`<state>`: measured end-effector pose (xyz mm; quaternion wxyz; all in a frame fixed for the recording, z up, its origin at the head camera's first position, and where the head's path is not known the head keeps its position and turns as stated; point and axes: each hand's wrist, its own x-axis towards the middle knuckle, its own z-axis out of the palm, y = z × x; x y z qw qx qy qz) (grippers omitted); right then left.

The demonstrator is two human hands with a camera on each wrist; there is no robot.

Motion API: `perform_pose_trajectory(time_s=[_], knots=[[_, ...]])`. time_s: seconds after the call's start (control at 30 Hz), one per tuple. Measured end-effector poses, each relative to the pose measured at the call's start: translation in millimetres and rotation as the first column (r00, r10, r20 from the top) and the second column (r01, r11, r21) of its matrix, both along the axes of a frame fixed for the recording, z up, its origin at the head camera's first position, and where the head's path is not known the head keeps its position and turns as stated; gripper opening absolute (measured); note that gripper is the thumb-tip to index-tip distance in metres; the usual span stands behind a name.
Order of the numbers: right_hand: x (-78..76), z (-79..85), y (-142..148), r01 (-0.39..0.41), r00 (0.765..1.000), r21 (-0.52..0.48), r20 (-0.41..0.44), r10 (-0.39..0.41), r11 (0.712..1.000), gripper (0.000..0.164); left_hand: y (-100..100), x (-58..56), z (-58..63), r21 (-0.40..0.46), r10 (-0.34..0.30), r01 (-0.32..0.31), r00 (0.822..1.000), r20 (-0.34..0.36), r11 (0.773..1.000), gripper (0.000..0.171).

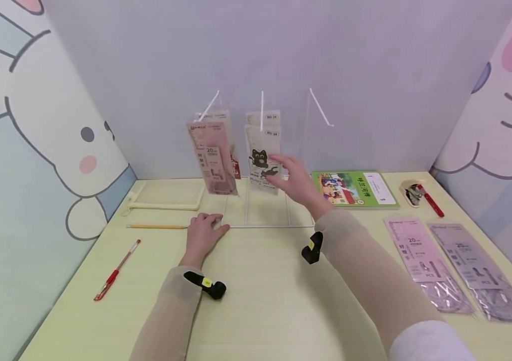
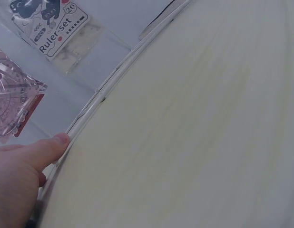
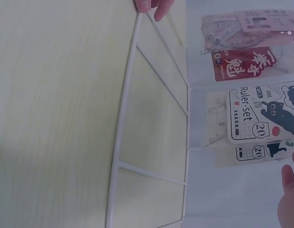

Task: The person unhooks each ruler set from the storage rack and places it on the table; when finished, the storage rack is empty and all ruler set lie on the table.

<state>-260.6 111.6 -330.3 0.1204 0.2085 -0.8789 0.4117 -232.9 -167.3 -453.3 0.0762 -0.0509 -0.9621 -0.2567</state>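
A white wire display rack point(image 1: 265, 226) stands on the table, with packaged sets on its hooks. My left hand point(image 1: 202, 235) holds the front left corner of its base, the thumb point(image 2: 54, 145) lying against the bar. Two white ruler set packets point(image 1: 262, 158) with a black cat print hang one behind the other on the middle hook. At their right edge is my right hand point(image 1: 298, 183), thumb and forefinger spread apart. In the right wrist view its fingers point(image 3: 289, 179) show beside the ruler set. A pink ruler packet point(image 1: 212, 158) hangs at the left, before another packet with red print.
On the left lie a cream zip pouch point(image 1: 165, 195), a yellow pencil point(image 1: 156, 226) and a red pen point(image 1: 118, 271). On the right are a green book point(image 1: 355, 189), a red-handled tool point(image 1: 430, 200), a pink packet point(image 1: 422, 260) and a purplish packet point(image 1: 481, 271). The right hook point(image 1: 321, 108) is bare.
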Motion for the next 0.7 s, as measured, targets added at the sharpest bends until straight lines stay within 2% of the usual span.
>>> perform_pose_trajectory(time_s=[0.17,0.3,0.43,0.5,0.7], knots=[[-0.2,-1.5,6,0.011,0.999,-0.098,-0.033,-0.015,0.995,0.051,0,1.3,1.3,-0.005,-0.002,0.002,1.0,0.002,1.0,0.047],[4.0,1.5,11,0.041,0.998,-0.189,0.062,-0.03,0.981,0.052,0,2.8,2.8,-0.004,-0.003,0.003,1.0,0.0,1.0,0.047],[9.4,6.3,15,0.094,0.987,-0.215,0.149,-0.062,0.972,0.054,1,3.4,3.5,-0.001,0.0,0.0,1.0,-0.001,1.0,0.047],[12.2,8.8,17,0.111,0.984,-0.224,0.163,-0.075,0.968,0.055,1,3.1,3.4,-0.002,-0.002,0.002,1.0,-0.005,1.0,0.047],[20.0,14.7,22,0.181,0.978,-0.204,0.139,-0.155,0.962,0.059,0,2.0,1.2,-0.003,-0.006,0.006,1.0,-0.01,1.0,0.047]])
